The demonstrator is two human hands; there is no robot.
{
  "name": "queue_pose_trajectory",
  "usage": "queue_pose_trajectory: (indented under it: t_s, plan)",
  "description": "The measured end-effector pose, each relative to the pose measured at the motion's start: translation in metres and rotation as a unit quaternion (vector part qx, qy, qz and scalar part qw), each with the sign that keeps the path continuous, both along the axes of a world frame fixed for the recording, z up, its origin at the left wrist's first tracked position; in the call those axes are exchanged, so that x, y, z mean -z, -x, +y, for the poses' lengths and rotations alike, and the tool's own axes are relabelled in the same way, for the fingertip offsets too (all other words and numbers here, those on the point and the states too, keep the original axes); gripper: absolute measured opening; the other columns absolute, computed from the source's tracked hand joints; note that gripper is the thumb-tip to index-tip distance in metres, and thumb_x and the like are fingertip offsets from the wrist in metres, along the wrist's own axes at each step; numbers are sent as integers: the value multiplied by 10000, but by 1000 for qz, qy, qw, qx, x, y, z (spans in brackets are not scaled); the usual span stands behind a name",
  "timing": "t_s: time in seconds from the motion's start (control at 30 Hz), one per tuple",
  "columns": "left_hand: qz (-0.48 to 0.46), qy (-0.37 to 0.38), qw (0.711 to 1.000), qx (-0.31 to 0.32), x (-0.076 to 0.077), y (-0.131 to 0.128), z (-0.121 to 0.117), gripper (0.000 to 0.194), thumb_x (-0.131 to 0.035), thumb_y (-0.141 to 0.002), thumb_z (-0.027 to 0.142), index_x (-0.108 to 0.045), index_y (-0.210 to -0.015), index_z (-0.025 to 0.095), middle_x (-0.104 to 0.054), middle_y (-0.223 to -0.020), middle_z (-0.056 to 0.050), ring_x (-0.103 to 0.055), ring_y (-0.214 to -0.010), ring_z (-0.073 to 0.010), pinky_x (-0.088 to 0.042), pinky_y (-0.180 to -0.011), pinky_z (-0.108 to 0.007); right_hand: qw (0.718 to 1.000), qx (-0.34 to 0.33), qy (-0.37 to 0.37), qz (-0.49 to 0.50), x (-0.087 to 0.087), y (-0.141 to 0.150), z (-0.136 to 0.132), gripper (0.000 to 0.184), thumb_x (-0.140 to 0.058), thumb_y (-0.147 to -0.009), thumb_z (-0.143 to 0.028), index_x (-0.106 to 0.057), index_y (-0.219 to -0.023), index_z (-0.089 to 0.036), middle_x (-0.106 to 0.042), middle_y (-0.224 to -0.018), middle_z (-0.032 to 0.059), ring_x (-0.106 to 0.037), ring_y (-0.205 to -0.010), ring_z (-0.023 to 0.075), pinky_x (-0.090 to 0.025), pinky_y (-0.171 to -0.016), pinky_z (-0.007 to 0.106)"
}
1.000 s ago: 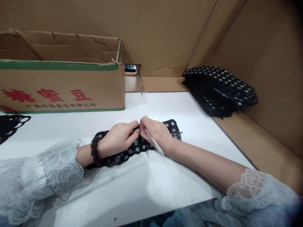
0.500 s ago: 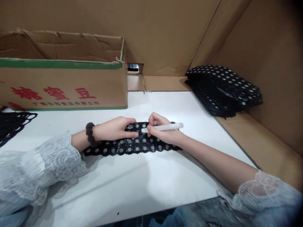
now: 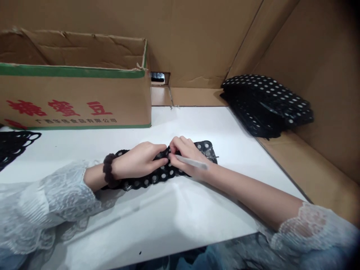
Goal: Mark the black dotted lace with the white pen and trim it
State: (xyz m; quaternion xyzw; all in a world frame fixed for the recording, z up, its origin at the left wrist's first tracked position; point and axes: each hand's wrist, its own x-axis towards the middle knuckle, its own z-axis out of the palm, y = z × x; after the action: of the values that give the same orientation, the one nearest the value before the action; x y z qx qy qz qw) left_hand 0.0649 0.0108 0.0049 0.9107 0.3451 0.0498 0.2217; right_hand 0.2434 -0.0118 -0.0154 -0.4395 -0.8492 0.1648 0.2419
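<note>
A black sheet with rows of pale round dots [image 3: 159, 175] lies on the white tabletop, tilted slightly and partly covered by both hands. My left hand [image 3: 139, 160], with a dark beaded band at its wrist, grips the sheet's middle between thumb and fingers. Close beside those fingertips, my right hand [image 3: 187, 153] is closed round a slim white pen-shaped tool [image 3: 192, 162]. The tool's tip is hidden among the fingers at the sheet. Whether the right fingers also pinch the sheet I cannot tell.
An open cardboard box [image 3: 81, 92] with red lettering stands at the back left. Dotted black sheets [image 3: 270, 105] are piled at the back right against a cardboard wall [image 3: 202, 41]. Black lattice material [image 3: 17, 144] lies at the left edge. The white tabletop [image 3: 157, 221] stretches toward me.
The sheet has turned, its right end now higher and its left end lower. My right hand has shifted left toward my left fingers, and the white tool's rear end has swung down.
</note>
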Motion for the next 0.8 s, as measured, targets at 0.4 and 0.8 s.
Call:
queue_pose_trajectory:
  t_s: [0.4, 0.8]
  plan:
    - [64, -64, 996, 9, 0, 9, 21, 245, -364, -841, 399, -424, -756, 177, -516, -645, -3, -491, -585, -133, -308, -517, -217, 995, 71, -36, 64, 1, -4, 4, 100, -456, -738, -212, -358, -727, -197, -464, -691, -16, -435, -691, 139, -314, -749, 314]
    - [121, 83, 989, -13, -23, 11, 24, 340, -564, -671, 445, -458, -868, 189, -589, -788, 3, -538, -688, -148, -365, -545, -204, 956, 21, 154, 248, 16, -5, 0, 126, -434, -736, -151, -325, -758, -211, -359, -532, -75, -331, -450, 64, -257, -424, 195]
